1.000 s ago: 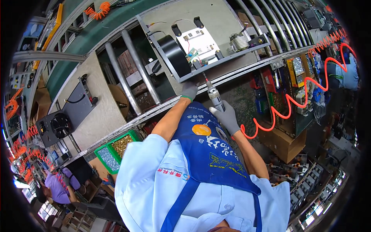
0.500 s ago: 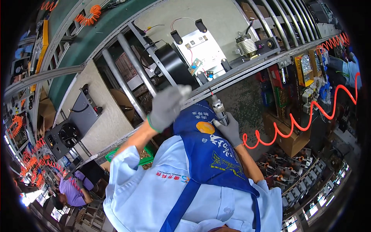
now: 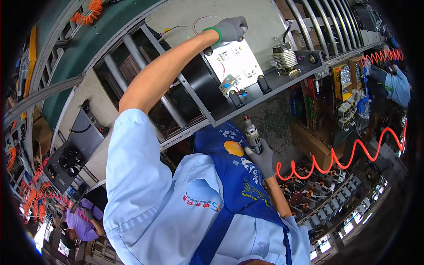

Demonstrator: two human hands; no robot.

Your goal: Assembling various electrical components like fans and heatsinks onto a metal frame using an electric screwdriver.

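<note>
In front of me lies a black metal frame (image 3: 194,95) with a black round drum (image 3: 201,75) and a white plate (image 3: 238,62) carrying a small circuit board (image 3: 228,83). My left hand (image 3: 232,29), gloved in grey, reaches across to the plate's far end. Its fingers are curled there, and what they grip is hidden. My right hand (image 3: 263,160), also gloved, is wrapped round a power screwdriver (image 3: 252,134). The driver's thin bit points up toward the frame's near edge, close to a black bracket (image 3: 236,99), apart from it.
A finned metal unit (image 3: 285,57) stands on the frame's right end. Metal rollers (image 3: 115,73) run left of the frame. Another black assembly (image 3: 73,150) is at the left. An orange coiled hose (image 3: 344,159) stretches on the right, near parts boxes (image 3: 342,86). People work at both sides.
My left hand has swung from the near edge to the plate's far end. The frame has come nearer and now overlaps the silver rail. My right hand still holds the screwdriver.
</note>
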